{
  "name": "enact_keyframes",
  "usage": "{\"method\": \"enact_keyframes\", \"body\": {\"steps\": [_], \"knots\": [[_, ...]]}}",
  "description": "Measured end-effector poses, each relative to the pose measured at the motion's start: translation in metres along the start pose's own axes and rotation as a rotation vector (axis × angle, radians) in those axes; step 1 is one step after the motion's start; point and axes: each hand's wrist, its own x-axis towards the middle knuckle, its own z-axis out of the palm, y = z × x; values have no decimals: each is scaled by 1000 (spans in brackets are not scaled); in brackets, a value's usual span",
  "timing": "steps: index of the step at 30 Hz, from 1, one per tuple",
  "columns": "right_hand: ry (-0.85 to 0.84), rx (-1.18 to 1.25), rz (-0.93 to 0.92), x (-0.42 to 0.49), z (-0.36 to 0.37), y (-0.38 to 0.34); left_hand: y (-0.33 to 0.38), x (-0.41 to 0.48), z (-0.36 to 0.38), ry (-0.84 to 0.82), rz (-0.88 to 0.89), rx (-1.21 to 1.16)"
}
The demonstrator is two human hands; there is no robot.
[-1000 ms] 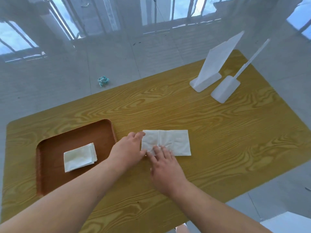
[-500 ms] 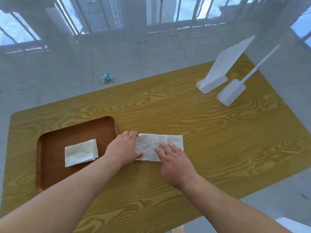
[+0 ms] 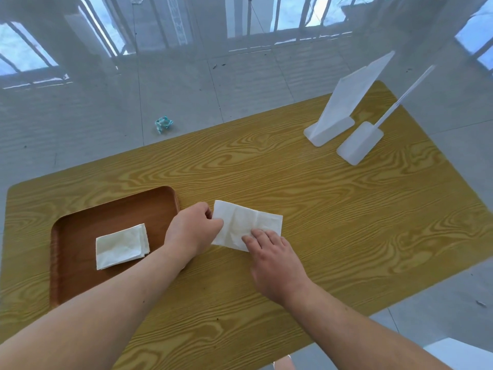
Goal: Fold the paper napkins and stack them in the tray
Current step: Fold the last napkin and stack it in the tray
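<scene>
The rounded brown tray near the table's left edge holds one folded white napkin. A second creased paper napkin lies beside the tray's right rim; the left hand pinches its left end, the right hand's spread fingers press it flat.

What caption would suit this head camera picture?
Both hands, left hand and right hand, fold a napkin beside a tray holding a folded stack.
</scene>
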Motion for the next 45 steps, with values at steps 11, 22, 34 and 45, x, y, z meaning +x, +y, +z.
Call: {"method": "enact_keyframes", "body": {"steps": [11,22,34,45], "knots": [[35,71,-37,-7,-5,9,37,-8,12,-221,56,-292],[109,61,-29,-9,-8,33,21,3,38,-88,68,305],[-27,-57,-177,-14,10,38,23,15,32,-140,-29,-24],[168,63,-22,-19,-6,36,53,-5,37,-220,178,-110]]}}
